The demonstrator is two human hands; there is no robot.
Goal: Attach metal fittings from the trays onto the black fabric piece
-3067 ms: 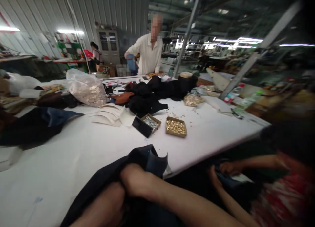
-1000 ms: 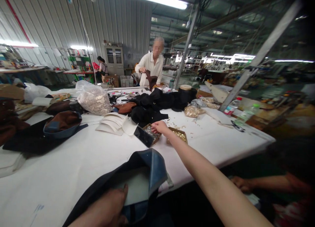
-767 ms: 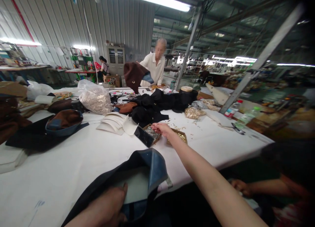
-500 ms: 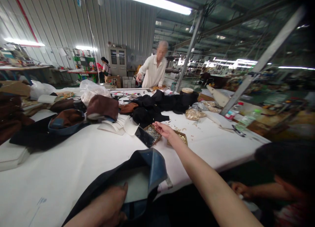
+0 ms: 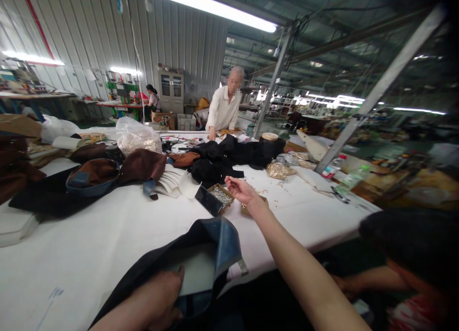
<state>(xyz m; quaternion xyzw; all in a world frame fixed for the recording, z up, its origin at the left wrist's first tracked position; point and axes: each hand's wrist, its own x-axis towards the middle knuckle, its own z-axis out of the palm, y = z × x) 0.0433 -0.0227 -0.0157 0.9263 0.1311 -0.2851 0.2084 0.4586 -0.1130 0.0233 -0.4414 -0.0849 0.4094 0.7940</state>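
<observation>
A black bag (image 5: 143, 269) with a blue lining lies open at the table's front edge, a pale flat panel (image 5: 201, 264) inside its mouth. Within that mouth is my left hand (image 5: 159, 295), closed on the bag, its thumb over the panel and its lower fingers partly hidden. My right hand (image 5: 242, 191) reaches out over two small boxes, fingertips pinched together; whatever they hold is too small to make out. Silvery metal pieces fill one box (image 5: 221, 197). The other box (image 5: 253, 207), with gold-coloured pieces, is partly covered by my wrist. A dark phone (image 5: 209, 200) leans against the silvery box.
Black fabric pieces (image 5: 233, 151), brown bags (image 5: 141, 166) and a plastic sack (image 5: 136, 137) lie across the table. Bottles (image 5: 353, 178) and scissors (image 5: 340, 194) are at the right. One person (image 5: 224, 106) stands opposite; another person (image 5: 405, 254) is close at my right.
My right hand stays pinched and has shifted slightly right over the boxes. My left hand keeps its place in the bag. The person opposite has lowered an arm to the table.
</observation>
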